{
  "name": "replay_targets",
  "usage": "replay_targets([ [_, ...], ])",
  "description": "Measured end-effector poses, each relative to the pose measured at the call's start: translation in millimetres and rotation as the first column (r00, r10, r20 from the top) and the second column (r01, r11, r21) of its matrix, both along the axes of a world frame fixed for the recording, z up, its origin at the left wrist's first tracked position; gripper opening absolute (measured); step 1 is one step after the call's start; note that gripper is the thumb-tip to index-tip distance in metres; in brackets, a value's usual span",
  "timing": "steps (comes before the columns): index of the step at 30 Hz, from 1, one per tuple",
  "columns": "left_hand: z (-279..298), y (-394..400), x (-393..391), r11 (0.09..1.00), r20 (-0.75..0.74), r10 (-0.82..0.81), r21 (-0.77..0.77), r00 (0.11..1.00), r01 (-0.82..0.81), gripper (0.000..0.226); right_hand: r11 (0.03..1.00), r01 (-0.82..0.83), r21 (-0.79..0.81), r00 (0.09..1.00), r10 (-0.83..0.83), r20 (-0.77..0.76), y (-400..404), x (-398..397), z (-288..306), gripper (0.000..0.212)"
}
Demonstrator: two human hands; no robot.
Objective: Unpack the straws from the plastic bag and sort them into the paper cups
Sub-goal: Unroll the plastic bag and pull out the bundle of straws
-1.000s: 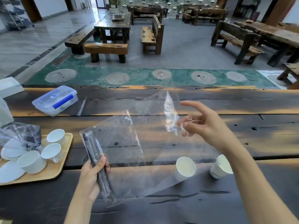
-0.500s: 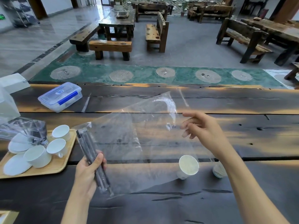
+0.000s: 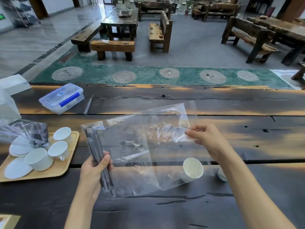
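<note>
A clear plastic bag (image 3: 132, 146) is held flat above the dark wooden table (image 3: 247, 138). A bundle of dark straws (image 3: 97, 151) lies inside it along its left edge. My left hand (image 3: 94, 171) grips that bundle through the plastic. My right hand (image 3: 208, 139) pinches the bag's crumpled right end between thumb and fingers. Under the bag's lower right corner stands a white paper cup (image 3: 192, 169). A second paper cup (image 3: 222, 175) shows only partly behind my right forearm.
A wooden tray (image 3: 62, 169) at the left holds white cups (image 3: 39, 159), saucers (image 3: 16, 168) and another crinkled bag of dark straws (image 3: 28, 134). A clear lidded box with blue clips (image 3: 61, 98) sits at the back left, a white box (image 3: 14, 84) beyond it.
My right hand has closed from spread fingers onto the bag's right end and pulled it out flat. The left hand keeps its grip on the straws.
</note>
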State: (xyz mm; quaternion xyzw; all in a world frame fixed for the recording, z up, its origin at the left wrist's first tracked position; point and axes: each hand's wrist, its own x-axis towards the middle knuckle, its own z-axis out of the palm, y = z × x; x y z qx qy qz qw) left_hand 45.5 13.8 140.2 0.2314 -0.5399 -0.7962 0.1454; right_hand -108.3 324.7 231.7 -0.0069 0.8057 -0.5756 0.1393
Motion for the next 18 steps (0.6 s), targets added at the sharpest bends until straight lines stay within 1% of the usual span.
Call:
replay_targets([
  [2, -1.1, -0.4, -1.8, 1.000, 0.027, -0.011, 0.008, 1.000, 0.011, 0.024, 0.993, 0.077, 0.087, 0.992, -0.068, -0.107, 2.0, -1.5, -4.9, 0.014],
  [3, -2.7, 0.3, -3.5, 0.999, 0.041, -0.031, 0.020, 0.999, 0.031, 0.020, 0.974, 0.131, 0.184, 0.978, -0.097, -0.186, 3.2, -1.6, -7.6, 0.012],
  [4, -4.4, 1.4, -5.2, 0.998, 0.066, -0.062, 0.034, 0.996, 0.060, 0.015, 0.932, 0.182, 0.314, 0.960, -0.098, -0.264, 4.4, -0.9, -9.8, 0.011],
  [5, -5.5, 4.2, -7.0, 0.995, 0.098, -0.097, 0.045, 0.990, 0.093, 0.014, 0.866, 0.227, 0.446, 0.939, -0.073, -0.337, 5.5, 0.5, -12.4, 0.008],
  [6, -6.2, 8.1, -8.3, 0.991, 0.133, -0.130, 0.051, 0.983, 0.124, 0.015, 0.792, 0.278, 0.543, 0.912, -0.040, -0.409, 6.4, 2.6, -14.5, 0.007],
  [7, -6.9, 12.1, -9.5, 0.988, 0.160, -0.150, 0.043, 0.976, 0.145, 0.015, 0.730, 0.332, 0.597, 0.879, -0.009, -0.477, 7.9, 4.8, -16.6, 0.006],
  [8, -6.6, 16.3, -10.7, 0.987, 0.173, -0.159, 0.026, 0.972, 0.157, 0.014, 0.691, 0.379, 0.615, 0.844, 0.014, -0.536, 9.3, 6.9, -17.1, 0.005],
  [9, -6.8, 19.8, -11.6, 0.987, 0.176, -0.160, 0.007, 0.971, 0.161, 0.013, 0.678, 0.403, 0.615, 0.817, 0.035, -0.575, 11.5, 7.5, -17.8, 0.005],
  [10, -6.7, 22.9, -12.4, 0.987, 0.175, -0.158, -0.004, 0.972, 0.161, 0.013, 0.687, 0.388, 0.614, 0.814, 0.057, -0.578, 13.6, 7.6, -16.7, 0.006],
  [11, -7.3, 24.9, -13.4, 0.988, 0.174, -0.153, -0.009, 0.973, 0.157, 0.013, 0.723, 0.330, 0.606, 0.838, 0.071, -0.541, 16.0, 6.8, -15.5, 0.007],
  [12, -7.7, 26.1, -14.1, 0.988, 0.177, -0.148, -0.011, 0.973, 0.153, 0.014, 0.792, 0.244, 0.561, 0.883, 0.058, -0.466, 17.8, 6.2, -12.9, 0.010],
  [13, -8.6, 26.5, -14.9, 0.989, 0.182, -0.142, -0.011, 0.973, 0.146, 0.015, 0.884, 0.142, 0.446, 0.934, 0.030, -0.356, 18.7, 7.0, -9.3, 0.012],
  [14, -9.9, 25.4, -15.3, 0.991, 0.186, -0.130, -0.014, 0.974, 0.135, 0.015, 0.959, 0.053, 0.280, 0.972, 0.014, -0.234, 19.3, 9.5, -5.9, 0.014],
  [15, -11.7, 24.2, -15.8, 0.992, 0.188, -0.117, -0.024, 0.975, 0.124, 0.016, 0.995, 0.003, 0.103, 0.992, 0.010, -0.126, 21.2, 12.4, -3.8, 0.015],
  [16, -13.1, 22.6, -15.5, 0.993, 0.189, -0.103, -0.039, 0.976, 0.113, 0.016, 0.998, -0.026, -0.052, 0.999, 0.024, -0.031, 23.6, 15.2, -1.1, 0.015],
  [18, -16.1, 20.2, -13.9, 0.992, 0.190, -0.095, -0.058, 0.977, 0.108, 0.016, 0.960, -0.072, -0.270, 0.987, 0.107, 0.116, 31.6, 20.4, 2.3, 0.012],
])
